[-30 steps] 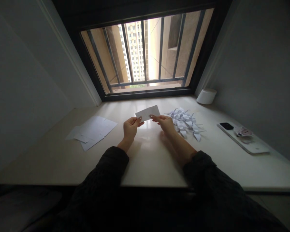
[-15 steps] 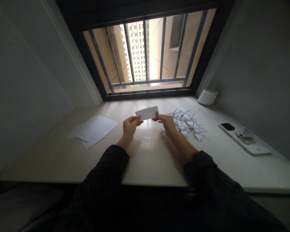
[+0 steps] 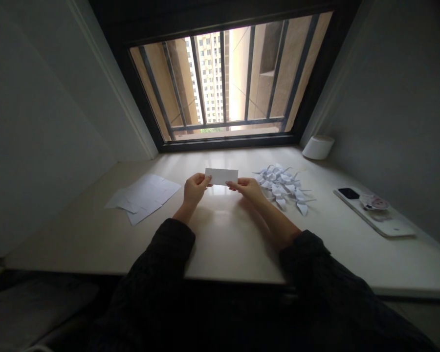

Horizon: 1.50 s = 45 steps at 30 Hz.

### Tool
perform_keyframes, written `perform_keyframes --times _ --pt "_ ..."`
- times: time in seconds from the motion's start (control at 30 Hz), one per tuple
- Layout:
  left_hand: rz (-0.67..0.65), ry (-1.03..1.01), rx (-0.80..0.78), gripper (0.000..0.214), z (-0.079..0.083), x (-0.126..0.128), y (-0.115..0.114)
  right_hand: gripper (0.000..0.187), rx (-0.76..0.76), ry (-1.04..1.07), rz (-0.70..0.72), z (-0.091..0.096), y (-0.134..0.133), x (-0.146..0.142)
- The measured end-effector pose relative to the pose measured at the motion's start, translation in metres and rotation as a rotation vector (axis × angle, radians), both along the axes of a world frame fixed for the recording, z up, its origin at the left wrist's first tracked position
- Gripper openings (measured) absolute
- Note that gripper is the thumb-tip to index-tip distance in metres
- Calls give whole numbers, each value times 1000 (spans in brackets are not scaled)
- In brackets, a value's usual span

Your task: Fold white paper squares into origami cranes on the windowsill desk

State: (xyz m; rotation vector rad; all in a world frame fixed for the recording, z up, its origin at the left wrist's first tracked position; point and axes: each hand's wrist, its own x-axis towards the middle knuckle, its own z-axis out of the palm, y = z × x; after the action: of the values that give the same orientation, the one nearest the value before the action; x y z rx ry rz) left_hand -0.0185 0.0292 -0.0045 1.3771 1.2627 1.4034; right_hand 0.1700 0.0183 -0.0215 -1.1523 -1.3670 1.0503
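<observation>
A small white rectangle of paper (image 3: 222,176) is held up above the sill, its long side level. My left hand (image 3: 195,188) pinches its left end between thumb and fingers. At the lower right edge, my right hand (image 3: 248,188) grips it, with the thumb on the near face. Just beyond my right hand lies a cluster of folded white paper cranes (image 3: 281,185). Several loose white sheets (image 3: 146,194) overlap on the left, apart from my left hand.
The pale sill (image 3: 227,244) runs up to a dark-framed window (image 3: 227,143) with bars outside. A white cup-like object (image 3: 318,147) leans at the back right corner. A phone (image 3: 374,215) with a round grip lies on the right.
The paper has turned from a slight tilt to level and sits a little lower. My right hand has slid from its right end to its lower edge. The view has shifted slightly.
</observation>
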Motion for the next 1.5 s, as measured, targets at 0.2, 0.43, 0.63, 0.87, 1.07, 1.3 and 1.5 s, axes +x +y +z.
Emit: perform_keyframes --times 0.2,0.43,0.63,0.87,1.07,1.3,1.5 --pt "-55 -170 -111 38 9 6 -8 36 -7 -36 -1 3 -9 -9" --pt "-162 -67 -128 36 2 16 -17 42 -94 157 -114 1 -15 -24" --pt "-102 -92 -86 30 -1 20 -18 41 -99 174 -99 0 -19 -30" --pt "20 -260 -153 32 0 17 -15 39 -105 111 -54 1 -22 -33" --pt "128 -327 -158 37 7 10 -11 34 -83 124 -2 1 -26 -36" --pt "240 -405 -109 37 14 -10 -2 31 -69 62 14 -6 -28 -38" --pt "203 -340 -118 38 10 -5 -2 35 -60 50 -69 -10 -22 -34"
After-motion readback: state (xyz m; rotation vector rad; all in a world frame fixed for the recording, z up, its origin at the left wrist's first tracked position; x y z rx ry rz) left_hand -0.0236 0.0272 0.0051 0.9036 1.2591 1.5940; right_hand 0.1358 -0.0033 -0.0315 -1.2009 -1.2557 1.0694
